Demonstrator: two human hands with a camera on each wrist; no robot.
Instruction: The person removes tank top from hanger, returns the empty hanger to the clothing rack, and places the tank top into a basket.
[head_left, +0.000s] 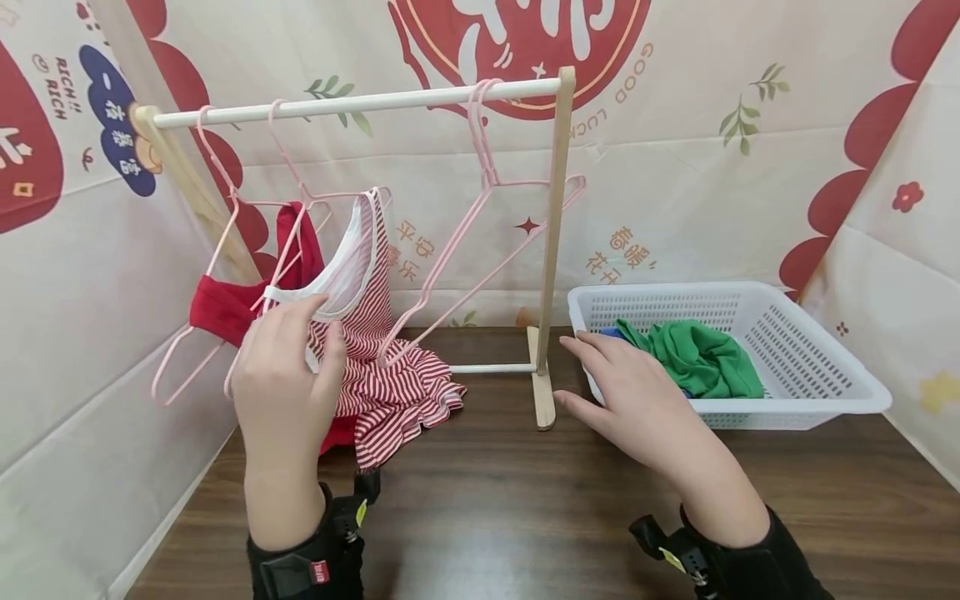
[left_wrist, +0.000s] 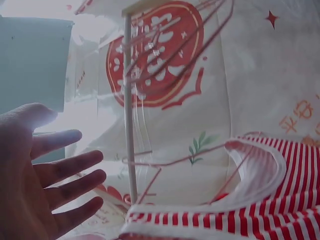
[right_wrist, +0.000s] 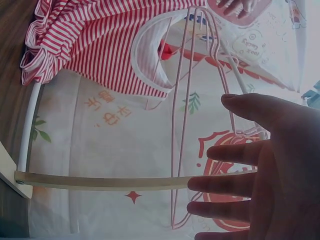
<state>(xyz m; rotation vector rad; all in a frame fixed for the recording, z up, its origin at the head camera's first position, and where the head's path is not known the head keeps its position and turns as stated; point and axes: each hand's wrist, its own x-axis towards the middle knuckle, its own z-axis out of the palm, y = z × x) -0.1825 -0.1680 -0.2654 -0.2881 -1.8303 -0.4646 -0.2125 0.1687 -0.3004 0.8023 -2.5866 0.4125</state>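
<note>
My left hand (head_left: 288, 375) is in front of a red-and-white striped garment (head_left: 401, 387) with a white-edged neckline, which hangs on a pink hanger at the rack's left part. In the left wrist view, the fingers (left_wrist: 75, 165) are spread apart and hold nothing. Beside the striped piece, a red garment (head_left: 225, 307) hangs on another pink hanger. My right hand (head_left: 637, 400) hovers between the rack's right post and a white basket (head_left: 817, 408). Its fingers (right_wrist: 225, 212) are extended and grip nothing. Bare pink hangers (head_left: 442, 275) hang near the right post.
The small clothes rack has a white top rod (head_left: 360, 104) and wooden posts (head_left: 555, 225). Inside the basket lies a crumpled green cloth (head_left: 701, 358), with a bit of blue cloth (head_left: 611, 332) beneath. A printed curtain (head_left: 675, 208) stands behind the brown tabletop (head_left: 487, 508).
</note>
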